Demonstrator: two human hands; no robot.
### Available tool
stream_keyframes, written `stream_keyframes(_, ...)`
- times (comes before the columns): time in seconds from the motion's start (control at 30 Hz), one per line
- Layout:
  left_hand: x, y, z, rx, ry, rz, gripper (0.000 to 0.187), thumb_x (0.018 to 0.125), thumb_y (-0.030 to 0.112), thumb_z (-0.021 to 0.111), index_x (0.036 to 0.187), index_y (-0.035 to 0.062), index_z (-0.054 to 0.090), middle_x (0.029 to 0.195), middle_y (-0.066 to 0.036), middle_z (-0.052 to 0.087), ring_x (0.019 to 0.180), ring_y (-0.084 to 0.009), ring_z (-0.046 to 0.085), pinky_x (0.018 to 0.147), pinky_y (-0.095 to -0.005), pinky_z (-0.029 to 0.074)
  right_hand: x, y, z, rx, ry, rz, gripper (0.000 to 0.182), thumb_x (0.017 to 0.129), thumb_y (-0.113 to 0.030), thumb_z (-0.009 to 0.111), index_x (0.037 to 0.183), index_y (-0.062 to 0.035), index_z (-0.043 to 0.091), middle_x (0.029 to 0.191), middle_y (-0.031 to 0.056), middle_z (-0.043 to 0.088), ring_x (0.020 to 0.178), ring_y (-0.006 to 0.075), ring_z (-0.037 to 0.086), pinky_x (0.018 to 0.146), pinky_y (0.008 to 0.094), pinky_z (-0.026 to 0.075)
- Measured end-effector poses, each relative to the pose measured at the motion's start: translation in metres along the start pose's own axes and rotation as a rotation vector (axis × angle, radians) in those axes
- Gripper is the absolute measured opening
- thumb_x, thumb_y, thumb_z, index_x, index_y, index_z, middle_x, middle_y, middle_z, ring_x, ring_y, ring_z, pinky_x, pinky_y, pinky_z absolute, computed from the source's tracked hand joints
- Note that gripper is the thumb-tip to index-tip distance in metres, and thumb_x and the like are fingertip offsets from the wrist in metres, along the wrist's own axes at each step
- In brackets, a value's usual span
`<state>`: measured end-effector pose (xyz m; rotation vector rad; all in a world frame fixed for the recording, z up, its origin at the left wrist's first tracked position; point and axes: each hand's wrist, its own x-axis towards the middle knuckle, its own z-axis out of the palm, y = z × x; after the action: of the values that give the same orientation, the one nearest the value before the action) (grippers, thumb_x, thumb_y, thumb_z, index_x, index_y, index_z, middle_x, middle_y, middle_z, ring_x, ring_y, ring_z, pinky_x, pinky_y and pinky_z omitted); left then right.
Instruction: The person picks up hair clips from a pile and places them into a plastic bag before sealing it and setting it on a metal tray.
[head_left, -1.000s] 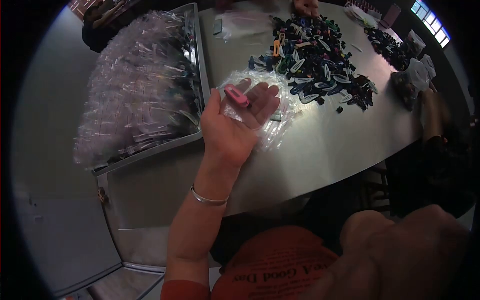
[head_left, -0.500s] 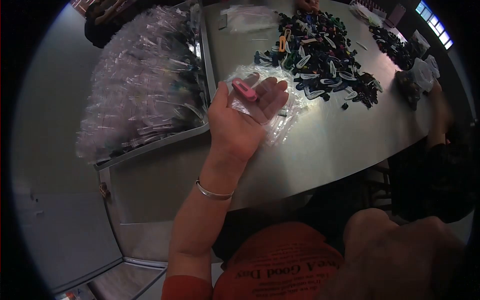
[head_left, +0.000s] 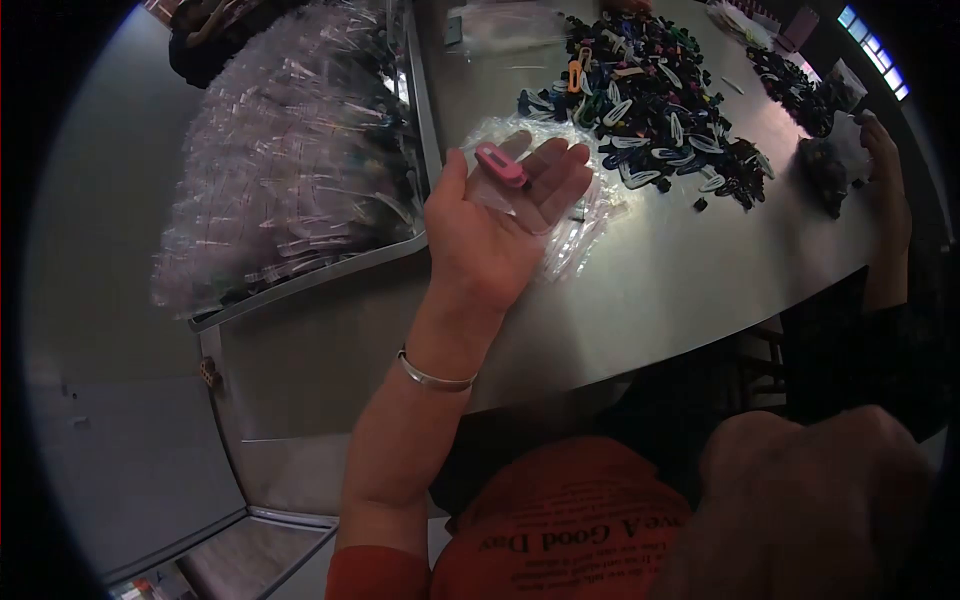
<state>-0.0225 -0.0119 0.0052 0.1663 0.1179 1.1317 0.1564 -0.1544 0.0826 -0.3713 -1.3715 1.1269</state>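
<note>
Palm up over the table, my left hand (head_left: 490, 235) holds a pink hair clip (head_left: 501, 165) across its fingers, along with a small clear bag (head_left: 490, 194). Under and behind this hand lies a pile of clear plastic bags (head_left: 575, 245). My right hand (head_left: 800, 480) is large and dim at the lower right, close to the camera; its fingers are hidden and blurred. Beyond the left hand, a heap of dark, white and coloured hair clips (head_left: 660, 110) is spread on the metal table (head_left: 640, 300).
A grey tray (head_left: 330, 268) on the left is heaped with bagged items (head_left: 290, 170). At the right, a co-worker's hand (head_left: 885, 160) holds a plastic bag (head_left: 850, 148). More dark clips (head_left: 790, 90) lie at the back right. Another person (head_left: 195, 40) is at the top left.
My left hand has shifted slightly to the right in view, still with the pink clip. The co-worker's hand at the right has moved up beside the plastic bag.
</note>
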Motion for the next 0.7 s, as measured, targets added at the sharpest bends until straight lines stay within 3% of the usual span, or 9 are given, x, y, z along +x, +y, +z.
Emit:
stream_keyframes(0.03,-0.001,0.001,0.003,0.031,0.106,0.022,0.058,0.098,0.044,0.017,0.107,-0.0053,0.048,0.111,-0.028,0.053,0.112,-0.0447,0.049,0.099,-0.0536,0.039,0.014,0.013,0.011,0.015,0.013,0.012,0.017,0.09,-0.017,0.054,0.098,-0.0043,0.062,0.08,0.0042,0.058,0.075,0.0119,0.051,0.067,0.0243,0.042)
stream_keyframes(0.13,0.0,0.001,0.0,-0.009,0.077,0.009,0.057,0.097,0.043,0.02,0.102,-0.0053,0.05,0.108,-0.028,0.054,0.109,-0.0446,0.05,0.099,-0.0531,0.04,0.016,0.021,0.021,0.035,0.045,0.071,0.017,0.09,-0.017,0.054,0.099,-0.0042,0.062,0.08,0.004,0.058,0.074,0.0115,0.051,0.066,0.024,0.042)
stream_keyframes(0.17,0.0,0.002,-0.001,-0.036,0.101,0.011,0.057,0.097,0.043,0.021,0.101,-0.0057,0.05,0.105,-0.027,0.055,0.107,-0.0439,0.051,0.098,-0.0526,0.04,-0.006,-0.001,-0.017,0.033,0.065,0.103,0.018,0.09,-0.016,0.053,0.099,-0.0041,0.062,0.079,0.0039,0.058,0.074,0.0114,0.051,0.066,0.0239,0.042)
stream_keyframes(0.2,0.0,0.006,-0.011,-0.079,-0.016,-0.032,0.059,0.097,0.041,0.019,0.107,-0.0102,0.046,0.111,-0.028,0.051,0.113,-0.0426,0.047,0.1,-0.0518,0.039,0.022,0.025,0.016,0.03,0.084,0.135,0.018,0.09,-0.016,0.053,0.099,-0.0041,0.062,0.079,0.0039,0.058,0.074,0.0113,0.051,0.066,0.0238,0.042)
stream_keyframes(0.3,0.002,0.006,-0.018,-0.123,-0.242,-0.033,0.062,0.098,0.04,0.017,0.113,-0.0143,0.043,0.115,-0.028,0.049,0.118,-0.0404,0.044,0.101,-0.0514,0.039,0.044,0.013,-0.041,-0.02,0.054,0.148,0.018,0.09,-0.016,0.053,0.1,-0.004,0.061,0.078,0.0037,0.058,0.073,0.0109,0.051,0.065,0.0235,0.042)
stream_keyframes(0.37,-0.002,0.001,0.001,0.048,0.176,0.065,0.061,0.098,0.04,0.018,0.112,-0.0139,0.043,0.114,-0.027,0.05,0.116,-0.0395,0.046,0.099,-0.0509,0.041,0.04,0.028,-0.088,-0.434,0.279,0.357,0.019,0.087,-0.011,0.056,0.103,-0.0041,0.063,0.081,0.001,0.058,0.073,0.0078,0.05,0.067,0.0208,0.039)
stream_keyframes(0.4,0.001,0.002,-0.003,-0.037,0.194,0.041,0.059,0.097,0.045,0.02,0.097,-0.0065,0.049,0.104,-0.026,0.054,0.107,-0.0424,0.051,0.094,-0.0536,0.042,0.039,0.039,-0.104,-0.614,0.309,0.394,0.018,0.086,-0.012,0.06,0.101,-0.0029,0.064,0.08,0.0013,0.06,0.071,0.0091,0.053,0.066,0.0214,0.042)
stream_keyframes(0.57,0.001,0.003,-0.004,-0.002,0.222,0.069,0.058,0.097,0.045,0.023,0.104,-0.007,0.047,0.109,-0.027,0.051,0.109,-0.0421,0.05,0.093,-0.0523,0.045,0.026,0.084,-0.131,-1.175,0.152,0.466,0.025,0.078,-0.014,0.069,0.099,-0.0008,0.065,0.087,0.0047,0.064,0.071,0.0103,0.058,0.066,0.0249,0.048)
stream_keyframes(0.7,0.001,0.005,-0.006,-0.019,0.222,0.061,0.057,0.097,0.044,0.024,0.106,-0.0071,0.048,0.11,-0.026,0.051,0.108,-0.0417,0.05,0.093,-0.0516,0.045,0.035,0.108,-0.123,-1.547,0.171,0.352,0.034,0.07,-0.02,0.075,0.097,-0.0025,0.066,0.091,0.0115,0.06,0.072,0.0237,0.063,0.068,0.034,0.051)
